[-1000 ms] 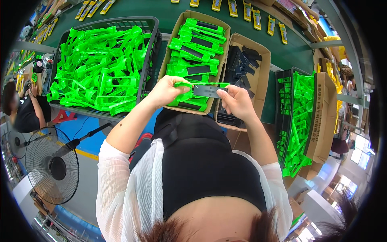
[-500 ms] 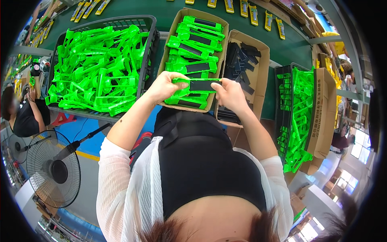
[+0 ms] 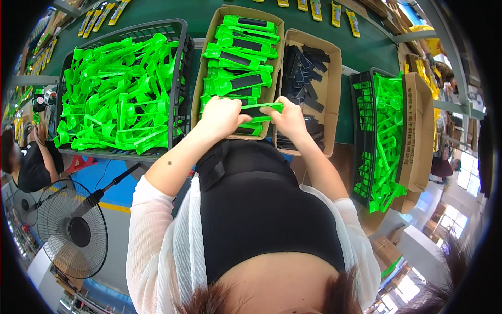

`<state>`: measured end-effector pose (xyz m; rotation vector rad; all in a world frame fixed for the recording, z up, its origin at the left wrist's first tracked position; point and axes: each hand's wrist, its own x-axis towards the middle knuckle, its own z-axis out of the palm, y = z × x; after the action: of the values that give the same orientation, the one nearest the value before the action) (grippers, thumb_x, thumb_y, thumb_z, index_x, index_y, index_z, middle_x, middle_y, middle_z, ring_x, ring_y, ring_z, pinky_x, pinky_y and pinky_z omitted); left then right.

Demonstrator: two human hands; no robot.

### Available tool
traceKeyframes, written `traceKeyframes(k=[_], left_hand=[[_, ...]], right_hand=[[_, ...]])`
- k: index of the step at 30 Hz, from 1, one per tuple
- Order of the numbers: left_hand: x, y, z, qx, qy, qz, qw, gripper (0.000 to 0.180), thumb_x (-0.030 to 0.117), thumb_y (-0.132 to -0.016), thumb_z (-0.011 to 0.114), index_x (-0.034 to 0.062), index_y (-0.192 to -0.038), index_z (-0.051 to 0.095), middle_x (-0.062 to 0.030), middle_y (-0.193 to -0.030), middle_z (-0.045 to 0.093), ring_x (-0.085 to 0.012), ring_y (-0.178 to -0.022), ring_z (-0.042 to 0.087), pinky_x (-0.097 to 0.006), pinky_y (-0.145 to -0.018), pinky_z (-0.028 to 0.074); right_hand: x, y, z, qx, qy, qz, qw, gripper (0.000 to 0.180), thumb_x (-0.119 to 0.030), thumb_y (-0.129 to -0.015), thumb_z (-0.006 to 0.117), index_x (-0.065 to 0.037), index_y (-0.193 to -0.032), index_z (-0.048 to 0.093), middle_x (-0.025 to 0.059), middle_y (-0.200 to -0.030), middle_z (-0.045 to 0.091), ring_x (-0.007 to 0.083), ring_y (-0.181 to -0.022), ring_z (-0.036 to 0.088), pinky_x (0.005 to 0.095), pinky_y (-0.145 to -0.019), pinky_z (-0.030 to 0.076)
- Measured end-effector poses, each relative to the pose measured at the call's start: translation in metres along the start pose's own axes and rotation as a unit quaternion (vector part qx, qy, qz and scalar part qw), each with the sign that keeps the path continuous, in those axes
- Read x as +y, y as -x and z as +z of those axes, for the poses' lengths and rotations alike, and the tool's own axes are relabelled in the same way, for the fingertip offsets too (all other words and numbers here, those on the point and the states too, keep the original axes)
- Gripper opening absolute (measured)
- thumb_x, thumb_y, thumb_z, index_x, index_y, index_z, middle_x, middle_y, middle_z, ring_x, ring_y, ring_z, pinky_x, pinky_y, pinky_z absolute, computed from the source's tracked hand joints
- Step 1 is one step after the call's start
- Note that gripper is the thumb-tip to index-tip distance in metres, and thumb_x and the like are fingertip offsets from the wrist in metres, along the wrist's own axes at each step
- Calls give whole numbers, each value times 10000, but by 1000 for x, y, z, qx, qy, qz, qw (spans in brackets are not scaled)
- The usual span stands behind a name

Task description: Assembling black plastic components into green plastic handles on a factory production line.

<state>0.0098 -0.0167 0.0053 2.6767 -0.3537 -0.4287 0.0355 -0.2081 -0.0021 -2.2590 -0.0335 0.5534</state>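
Both hands hold one bright green plastic part (image 3: 256, 106) by its two ends, low over the near end of a cardboard box. My left hand (image 3: 223, 118) is closed on its left end, and my right hand (image 3: 288, 120) grips the right end with the thumb on top. A dark flat strip shows beneath the part's upper edge; how firmly it sits there I cannot tell. Under my hands, the cardboard box (image 3: 201, 78) holds several green parts with black strips (image 3: 246, 81) in them. Right of it stands a second cardboard box (image 3: 330, 78) of loose black strips (image 3: 308, 78).
A black plastic crate (image 3: 180, 68) heaped with green parts stands on the left. Another dark crate (image 3: 366, 131) of green parts is at the right, beside an upright cardboard flap. Yellow packages (image 3: 316, 9) line the green table's far side. A floor fan (image 3: 79, 232) stands lower left.
The green part has tilted in my hands, its face turning more edge-on. My right thumb has shifted along it. The whole view has moved slightly, so the boxes sit further left.
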Motion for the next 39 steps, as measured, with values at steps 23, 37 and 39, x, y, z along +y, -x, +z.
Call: traceKeyframes(k=[23, 37, 39], left_hand=[[33, -9, 8, 77, 120, -20, 990, 368, 387, -693, 659, 55, -584, 543, -116, -586, 528, -294, -592, 539, -404, -533, 393], [-46, -33, 50, 54, -167, -10, 984, 847, 588, -768, 477, 113, -1387, 148, -146, -1416, 179, -297, -1325, 127, -451, -1069, 98], [-56, -29, 69, 76, -138, 33, 987, 887, 581, -753, 502, 138, -1399, 85, -141, -1448, 64, -310, -1338, 51, -469, -1069, 59]], right_hand=[[19, 21, 17, -6, -123, -182, 975, 635, -234, -564, 818, -11, -941, 359, 174, -782, 555, 310, -733, 596, 360, -620, 472], [138, -52, -48, 144, 207, -28, 967, 272, -207, -738, 626, -62, -965, 592, 158, -960, 578, 313, -925, 550, 381, -807, 444], [176, -68, -60, 134, 267, -45, 953, 367, -211, -712, 653, -64, -1034, 557, 160, -1033, 542, 333, -959, 529, 395, -823, 435]])
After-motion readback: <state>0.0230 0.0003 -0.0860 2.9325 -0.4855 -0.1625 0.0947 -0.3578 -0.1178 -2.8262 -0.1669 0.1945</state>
